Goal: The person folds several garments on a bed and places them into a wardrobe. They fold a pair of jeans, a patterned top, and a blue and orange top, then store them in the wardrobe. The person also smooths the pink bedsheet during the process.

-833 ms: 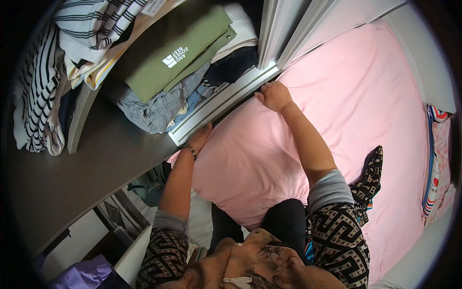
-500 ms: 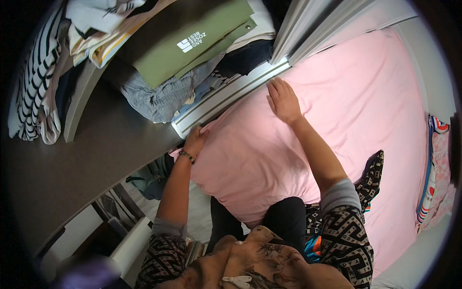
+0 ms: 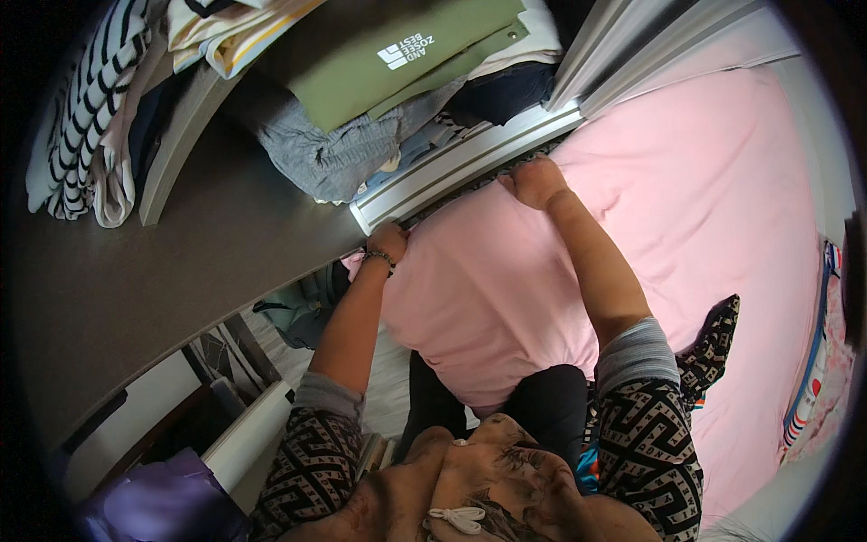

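A pink bed sheet (image 3: pixel 497 289) covers the mattress in front of me and drapes over its near edge between my knees. At the sheet's corner by the wardrobe, my left hand (image 3: pixel 388 242) is closed on the fabric; a beaded bracelet circles that wrist. Farther along the same side, my right hand (image 3: pixel 539 183) has its fingers curled over the sheet's edge, fingertips partly hidden. Between the two hands, a dark patterned strip (image 3: pixel 470 188) shows beside the sheet.
A white sliding-door track (image 3: pixel 461 167) borders the bed. Folded clothes and a green bag (image 3: pixel 406 59) lie inside the wardrobe, beside a dark shelf board (image 3: pixel 208 244). Dark patterned cloth (image 3: pixel 709 352) lies on the bed to my right. A purple item (image 3: pixel 163 497) is at lower left.
My right hand has gone from lying with fingers stretched out to curled on the sheet's edge. The dark strip along the track has come into sight. The view has shifted slightly.
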A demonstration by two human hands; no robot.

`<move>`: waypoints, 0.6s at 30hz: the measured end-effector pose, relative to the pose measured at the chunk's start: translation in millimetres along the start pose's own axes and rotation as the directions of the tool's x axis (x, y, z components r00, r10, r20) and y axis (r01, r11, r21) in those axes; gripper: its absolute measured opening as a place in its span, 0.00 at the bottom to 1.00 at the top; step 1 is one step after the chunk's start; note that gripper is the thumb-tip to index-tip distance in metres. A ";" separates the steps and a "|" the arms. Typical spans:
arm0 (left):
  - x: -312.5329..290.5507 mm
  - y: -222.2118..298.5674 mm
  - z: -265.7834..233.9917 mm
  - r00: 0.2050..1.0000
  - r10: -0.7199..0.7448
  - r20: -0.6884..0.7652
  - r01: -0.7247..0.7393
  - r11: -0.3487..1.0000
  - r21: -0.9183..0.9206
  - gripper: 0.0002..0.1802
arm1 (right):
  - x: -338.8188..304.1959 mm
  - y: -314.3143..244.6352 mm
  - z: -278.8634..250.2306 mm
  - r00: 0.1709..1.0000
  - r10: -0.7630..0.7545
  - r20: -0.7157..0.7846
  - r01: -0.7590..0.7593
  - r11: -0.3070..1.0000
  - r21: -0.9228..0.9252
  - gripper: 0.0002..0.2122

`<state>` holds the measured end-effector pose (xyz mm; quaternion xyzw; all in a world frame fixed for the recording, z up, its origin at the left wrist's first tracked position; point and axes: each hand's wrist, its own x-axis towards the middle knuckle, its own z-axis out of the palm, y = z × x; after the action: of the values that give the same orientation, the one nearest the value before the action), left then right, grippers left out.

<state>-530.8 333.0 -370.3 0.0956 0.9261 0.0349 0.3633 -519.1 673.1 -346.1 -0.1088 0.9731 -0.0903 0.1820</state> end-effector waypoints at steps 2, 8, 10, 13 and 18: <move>-17.1 -0.5 -8.3 0.998 -0.050 -0.046 0.054 0.995 0.081 0.22 | 4.6 -0.5 5.6 0.998 0.040 0.044 -0.040 0.999 0.003 0.26; -82.3 13.7 -2.8 0.513 0.129 -0.848 -0.384 0.919 -0.093 0.20 | 15.6 -0.7 10.9 0.987 0.080 0.136 -0.071 0.995 -0.074 0.25; -90.9 18.4 1.6 0.548 0.345 -0.762 -0.403 0.907 0.121 0.21 | 15.0 0.5 13.4 0.991 0.055 0.121 -0.046 0.996 -0.079 0.25; -94.2 19.7 8.2 0.750 0.269 -0.604 -0.213 0.963 0.164 0.26 | 12.5 2.5 18.3 0.997 0.051 0.065 -0.043 0.992 -0.122 0.25; -67.0 7.1 25.6 0.991 -0.022 -0.133 0.021 1.000 -0.003 0.27 | 17.0 1.1 18.3 0.987 0.069 0.143 -0.060 0.996 -0.061 0.24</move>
<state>-464.2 326.3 -343.4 0.0827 0.9491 0.0382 0.3015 -527.9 667.5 -368.8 -0.0886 0.9624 -0.0488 0.2521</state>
